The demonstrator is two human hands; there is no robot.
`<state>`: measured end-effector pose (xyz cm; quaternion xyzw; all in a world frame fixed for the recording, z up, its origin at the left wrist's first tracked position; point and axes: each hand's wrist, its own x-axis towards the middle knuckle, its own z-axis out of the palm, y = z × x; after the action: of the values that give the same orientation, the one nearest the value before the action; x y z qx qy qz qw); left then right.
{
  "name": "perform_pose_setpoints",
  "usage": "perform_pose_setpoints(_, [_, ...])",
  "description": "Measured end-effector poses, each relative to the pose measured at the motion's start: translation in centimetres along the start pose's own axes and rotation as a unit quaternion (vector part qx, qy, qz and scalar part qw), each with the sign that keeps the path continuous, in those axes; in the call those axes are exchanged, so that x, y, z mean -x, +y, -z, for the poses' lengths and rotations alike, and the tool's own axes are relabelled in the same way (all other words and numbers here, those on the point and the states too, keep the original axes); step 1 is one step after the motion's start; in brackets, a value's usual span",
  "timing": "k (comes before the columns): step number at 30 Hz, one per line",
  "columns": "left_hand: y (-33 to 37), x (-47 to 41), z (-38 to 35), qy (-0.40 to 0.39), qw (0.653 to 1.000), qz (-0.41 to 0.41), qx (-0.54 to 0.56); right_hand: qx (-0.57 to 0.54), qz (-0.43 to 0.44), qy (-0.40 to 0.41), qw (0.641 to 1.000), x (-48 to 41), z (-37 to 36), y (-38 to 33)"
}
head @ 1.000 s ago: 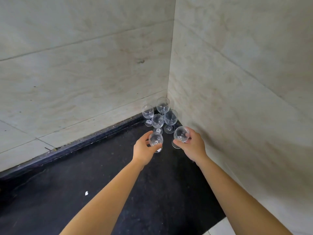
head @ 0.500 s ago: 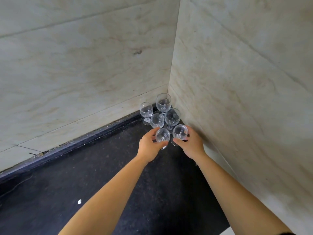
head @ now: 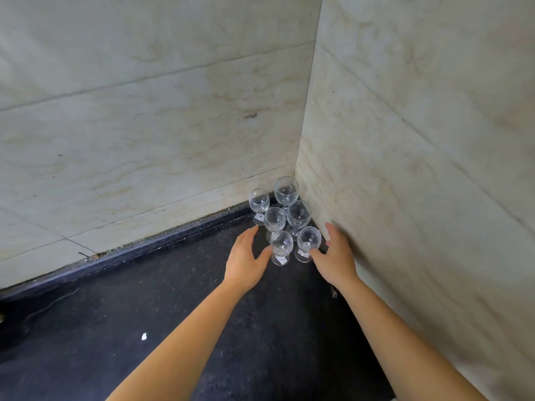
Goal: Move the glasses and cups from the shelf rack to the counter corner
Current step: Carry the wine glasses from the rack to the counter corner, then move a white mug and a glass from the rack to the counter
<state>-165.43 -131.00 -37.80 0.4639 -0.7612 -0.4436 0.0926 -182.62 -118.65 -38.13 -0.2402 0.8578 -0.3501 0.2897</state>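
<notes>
Cluster of six wine glasses (head: 275,218) upright in the corner of the dark desk (head: 173,299), against the tiled walls (head: 144,125). Both hands open, gripping nothing: left hand (head: 244,261) just beside front-left glass (head: 281,244), right hand (head: 337,256) just beside front-right glass (head: 309,240). Can't tell if the thumbs touch the glass.

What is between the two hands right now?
Two upright wine glasses, side by side on the black counter, between the left hand and right hand, seen in the head view.
</notes>
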Motion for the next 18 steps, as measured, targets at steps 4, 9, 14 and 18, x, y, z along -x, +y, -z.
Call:
perform_pose_setpoints(4, [1.5, 3.2, 5.0, 0.078, 0.994, 0.005, -0.08, 0.058, 0.109, 0.04, 0.992, 1.9, 1.6, -3.4])
perform_pose_setpoints(9, [2.9, 11.2, 11.7, 0.228, 0.954, 0.021, -0.193, 0.148, 0.27, 0.068, 0.949, 5.8, 2.1, -8.4])
perform_pose_setpoints(14, [1.7, 24.8, 15.4, 0.39, 0.875, 0.089, -0.273, 0.186, 0.433, 0.017, 0.882, 12.8, -2.1, -11.9])
perform_pose_setpoints(18, [-1.0, 38.0, 17.0, 0.476, 0.797, 0.179, -0.327, 0.174, 0.546, -0.065, 0.817, 21.4, -7.3, -14.6])
